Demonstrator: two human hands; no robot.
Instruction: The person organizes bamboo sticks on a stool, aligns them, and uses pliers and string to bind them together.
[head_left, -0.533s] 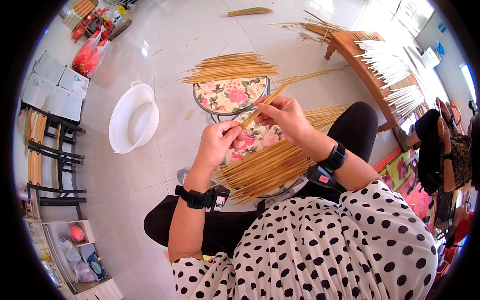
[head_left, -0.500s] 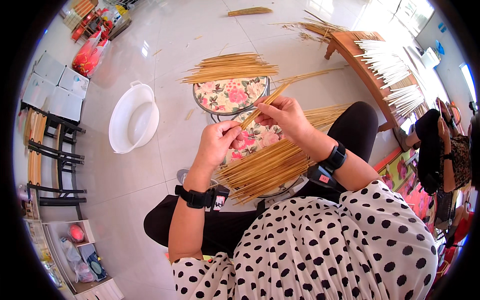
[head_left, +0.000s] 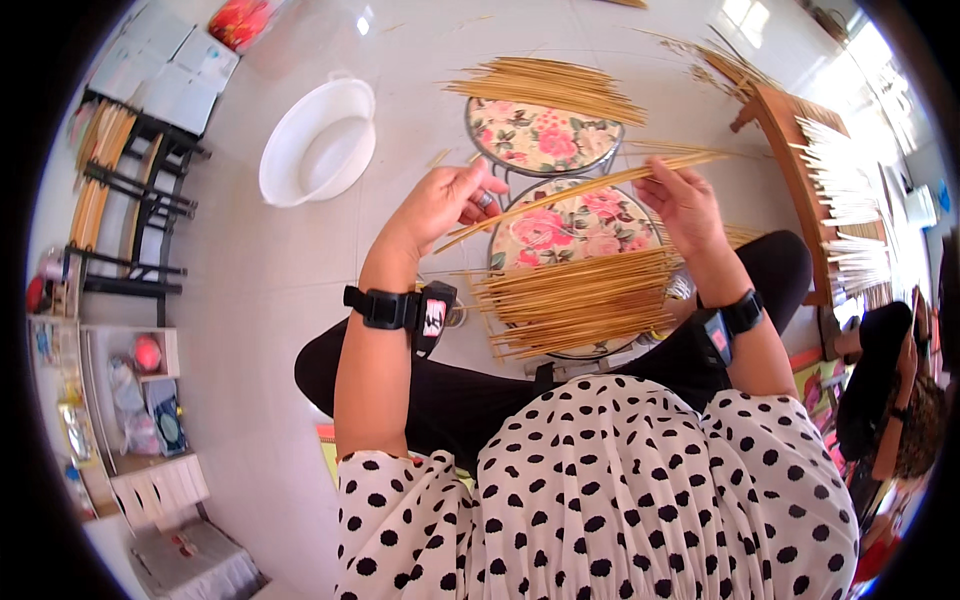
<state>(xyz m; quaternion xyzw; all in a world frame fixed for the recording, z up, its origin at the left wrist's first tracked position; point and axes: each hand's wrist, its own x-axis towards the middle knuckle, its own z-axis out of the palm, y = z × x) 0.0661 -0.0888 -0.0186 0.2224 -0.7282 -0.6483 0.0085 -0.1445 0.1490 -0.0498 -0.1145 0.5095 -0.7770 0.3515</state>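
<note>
My left hand (head_left: 443,203) and my right hand (head_left: 678,199) hold a thin bundle of bamboo sticks (head_left: 580,188) between them, stretched slantwise above a round floral stool (head_left: 560,225). The left hand pinches the lower end, the right hand grips near the upper end. A loose pile of bamboo sticks (head_left: 577,300) lies across the near edge of that stool, just below both hands. Both wrists wear black bands.
A second floral stool (head_left: 540,135) stands further away with another pile of sticks (head_left: 545,85) behind it. A white plastic basin (head_left: 318,140) sits on the tiled floor to the left. A wooden rack (head_left: 800,160) with pale sticks is at right. Shelves line the left.
My hands have moved apart: the left hand went left and the right hand went right, drawing the held sticks out lengthwise above the stool. The view has also shifted.
</note>
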